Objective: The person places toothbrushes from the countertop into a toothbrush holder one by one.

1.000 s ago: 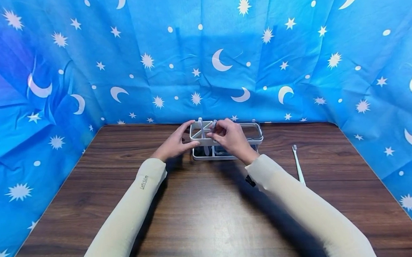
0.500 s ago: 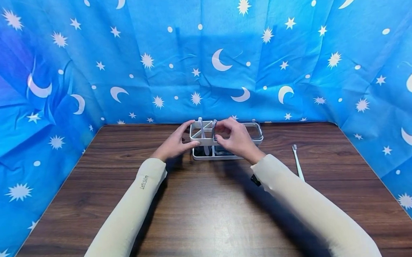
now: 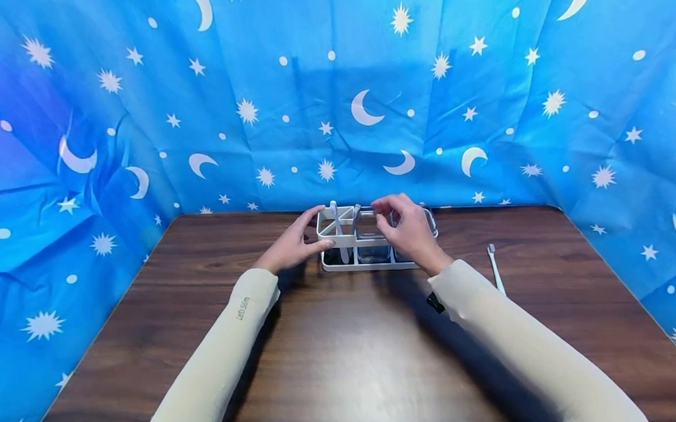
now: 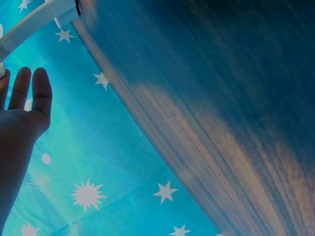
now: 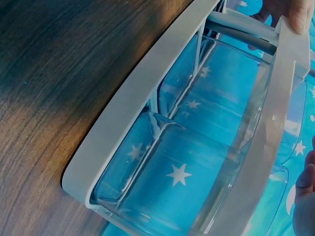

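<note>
A white toothbrush holder point(image 3: 339, 241) with clear plastic cups point(image 3: 374, 255) stands at the back of the table. My left hand point(image 3: 290, 244) holds its left end, thumb on the front rim and a finger at the back corner; several straight fingers show in the left wrist view. A pale toothbrush point(image 3: 335, 216) stands in the left section. Beside it, to the right, a greyish toothbrush point(image 3: 356, 214) leans by the divider. My right hand point(image 3: 408, 230) hovers over the holder's right part, fingers loosely bent with nothing between them, hiding part of the cups.
A light green toothbrush point(image 3: 496, 270) lies on the wooden table point(image 3: 344, 362) to the right, partly behind the right sleeve point(image 3: 507, 329). A blue curtain point(image 3: 290, 144) with stars and moons hangs right behind the table's back edge.
My right hand has let go of the greyish toothbrush at the divider and moved right, away from it. My left hand stays on the holder's left end. The head view has tilted slightly.
</note>
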`<state>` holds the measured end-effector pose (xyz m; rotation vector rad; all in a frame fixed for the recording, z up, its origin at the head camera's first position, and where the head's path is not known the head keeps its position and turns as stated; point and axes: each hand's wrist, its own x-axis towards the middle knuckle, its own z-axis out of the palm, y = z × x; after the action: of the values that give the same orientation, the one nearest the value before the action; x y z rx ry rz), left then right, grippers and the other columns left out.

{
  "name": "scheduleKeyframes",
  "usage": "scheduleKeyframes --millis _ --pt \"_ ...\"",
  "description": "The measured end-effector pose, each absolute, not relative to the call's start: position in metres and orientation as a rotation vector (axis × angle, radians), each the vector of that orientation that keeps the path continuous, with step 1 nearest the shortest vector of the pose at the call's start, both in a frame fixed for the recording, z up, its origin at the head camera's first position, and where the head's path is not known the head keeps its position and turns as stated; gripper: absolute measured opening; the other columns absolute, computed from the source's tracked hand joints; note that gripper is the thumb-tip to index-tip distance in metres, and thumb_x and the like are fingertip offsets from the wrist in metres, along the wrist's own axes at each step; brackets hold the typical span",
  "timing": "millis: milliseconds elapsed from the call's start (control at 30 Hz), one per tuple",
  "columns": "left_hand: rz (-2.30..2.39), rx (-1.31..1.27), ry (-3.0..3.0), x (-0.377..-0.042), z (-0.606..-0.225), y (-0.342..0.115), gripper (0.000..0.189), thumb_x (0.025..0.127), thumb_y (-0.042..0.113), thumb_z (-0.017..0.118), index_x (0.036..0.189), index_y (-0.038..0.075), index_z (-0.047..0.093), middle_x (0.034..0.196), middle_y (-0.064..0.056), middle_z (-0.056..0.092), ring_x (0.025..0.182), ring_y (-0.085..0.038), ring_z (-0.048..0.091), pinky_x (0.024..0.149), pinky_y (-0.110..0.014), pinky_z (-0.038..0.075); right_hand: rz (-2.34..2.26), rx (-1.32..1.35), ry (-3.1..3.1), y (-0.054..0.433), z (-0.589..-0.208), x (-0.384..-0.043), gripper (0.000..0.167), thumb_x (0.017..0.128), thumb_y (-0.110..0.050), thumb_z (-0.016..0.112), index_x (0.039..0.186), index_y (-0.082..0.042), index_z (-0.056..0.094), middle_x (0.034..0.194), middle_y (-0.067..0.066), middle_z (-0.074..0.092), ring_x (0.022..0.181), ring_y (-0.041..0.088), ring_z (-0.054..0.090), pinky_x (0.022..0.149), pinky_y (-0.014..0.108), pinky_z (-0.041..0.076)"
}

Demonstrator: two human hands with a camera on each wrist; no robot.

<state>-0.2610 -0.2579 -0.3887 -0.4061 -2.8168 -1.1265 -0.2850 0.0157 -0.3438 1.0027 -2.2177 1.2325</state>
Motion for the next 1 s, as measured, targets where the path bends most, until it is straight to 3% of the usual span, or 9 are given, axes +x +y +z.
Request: scheduleKeyframes --millis 300,800,1000 --pt "-1.148 -0.399 -2.796 -0.257 -0.393 -0.255 0.086 0.079 0.063 0.062 0.149 0.032 0.022 0.149 -0.005 0.027 0.124 -0.030 0.042 0.095 -0.050 0.042 1.183 0.973 -2.226 0.020 -0.350 -0.283 0.016 0.087 -0.005 0.066 0.103 -0.007 0.067 0.090 0.000 0.058 0.081 0.021 0.051 0.066 0.033 0.048" --pt "-1.157 -0.383 -2.788 -0.246 -0.401 -0.253 0.085 0.080 0.061 0.063 0.149 0.030 0.023 0.151 -0.004 0.026 0.127 -0.029 0.040 0.095 -0.050 0.042 1.206 0.913 -2.267 0.032 -0.357 -0.279 0.018 0.088 -0.007 0.067 0.106 -0.009 0.066 0.095 0.002 0.061 0.085 0.027 0.054 0.070 0.036 0.050" --pt "-1.119 -0.379 -2.791 -0.255 -0.395 -0.255 0.085 0.079 0.063 0.062 0.148 0.034 0.022 0.151 -0.002 0.025 0.129 -0.030 0.038 0.095 -0.051 0.041 1.177 0.884 -2.262 0.040 -0.349 -0.287 0.019 0.088 -0.011 0.067 0.108 -0.009 0.067 0.096 0.001 0.062 0.084 0.019 0.053 0.069 0.034 0.050"
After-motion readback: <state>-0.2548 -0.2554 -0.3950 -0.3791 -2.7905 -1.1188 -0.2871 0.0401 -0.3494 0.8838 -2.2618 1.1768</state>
